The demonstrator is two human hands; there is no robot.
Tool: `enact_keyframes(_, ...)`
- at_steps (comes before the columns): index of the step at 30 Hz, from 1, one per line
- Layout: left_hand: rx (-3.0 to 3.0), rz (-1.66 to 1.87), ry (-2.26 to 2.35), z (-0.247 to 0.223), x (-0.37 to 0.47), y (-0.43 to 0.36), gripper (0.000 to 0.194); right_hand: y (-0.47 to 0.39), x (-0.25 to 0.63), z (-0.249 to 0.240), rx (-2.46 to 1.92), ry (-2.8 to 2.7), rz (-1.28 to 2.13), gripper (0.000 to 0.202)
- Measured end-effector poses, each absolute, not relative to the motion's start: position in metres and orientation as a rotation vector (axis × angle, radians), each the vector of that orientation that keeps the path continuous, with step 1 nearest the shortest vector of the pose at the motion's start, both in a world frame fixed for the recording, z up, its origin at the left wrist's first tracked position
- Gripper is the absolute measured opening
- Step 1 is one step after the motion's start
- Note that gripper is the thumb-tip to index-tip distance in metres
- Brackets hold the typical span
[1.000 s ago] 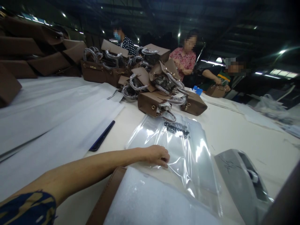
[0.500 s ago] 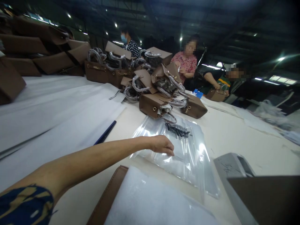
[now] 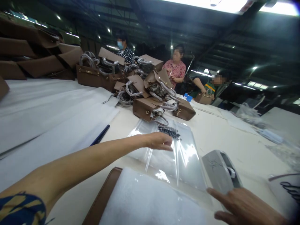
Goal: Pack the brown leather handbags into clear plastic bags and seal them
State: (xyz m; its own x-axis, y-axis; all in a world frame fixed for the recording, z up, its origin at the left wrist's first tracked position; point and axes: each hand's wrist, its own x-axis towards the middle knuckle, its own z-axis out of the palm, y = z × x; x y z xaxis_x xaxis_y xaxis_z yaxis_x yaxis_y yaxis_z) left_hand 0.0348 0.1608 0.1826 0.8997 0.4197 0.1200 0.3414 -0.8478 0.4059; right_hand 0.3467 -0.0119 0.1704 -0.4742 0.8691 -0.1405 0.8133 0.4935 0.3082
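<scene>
Two hands are at the plastic (image 3: pixel 162 161), straight ahead at twelve o'clock: the left hand (image 3: pixel 160 140) has its fingers curled together over it — whether they pinch a layer, I cannot tell — and the right hand (image 3: pixel 243 204), fingers apart, is near its five-o'clock corner. Handling slick film well probably means separating one layer, with light, even tension against creases.

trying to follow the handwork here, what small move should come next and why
Probably bring the right hand onto the near right corner of the clear plastic sheeting and pinch it: the fingers are spread beside that corner, while the left hand is over the plastic's middle, near the black print. Whether the left hand grips the plastic is unclear.
</scene>
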Motion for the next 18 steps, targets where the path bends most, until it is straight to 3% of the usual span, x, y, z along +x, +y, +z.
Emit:
enact_keyframes(3, 2.712, 0.156, 0.396, 0.162, 0.027, 0.142, 0.054, 0.0, 0.318, 0.17, 1.291, 2.412, 0.221, 0.037)
enact_keyframes(5, 2.835, 0.113, 0.282, 0.142, 0.023, 0.134, 0.06, 0.008, 0.309, 0.164, 1.251, 2.402, 0.224, 0.031)
enact_keyframes(11, 3.074, 0.211, 0.273, 0.117, 0.023, 0.133, 0.01, 0.026, 0.293, 0.133, 1.097, 2.428, 0.29, 0.026)
enact_keyframes(13, 3.057, 0.205, 0.307, 0.12, 0.024, 0.134, 0.01, 0.031, 0.281, 0.128, 1.101, 2.434, 0.341, 0.024)
enact_keyframes(16, 3.026, 0.185, 0.348, 0.128, 0.024, 0.135, 0.016, 0.038, 0.27, 0.129, 1.087, 2.479, 0.341, 0.005)
enact_keyframes(18, 2.999, 0.176, 0.361, 0.131, 0.022, 0.134, 0.018, 0.041, 0.269, 0.133, 1.061, 2.512, 0.318, 0.011)
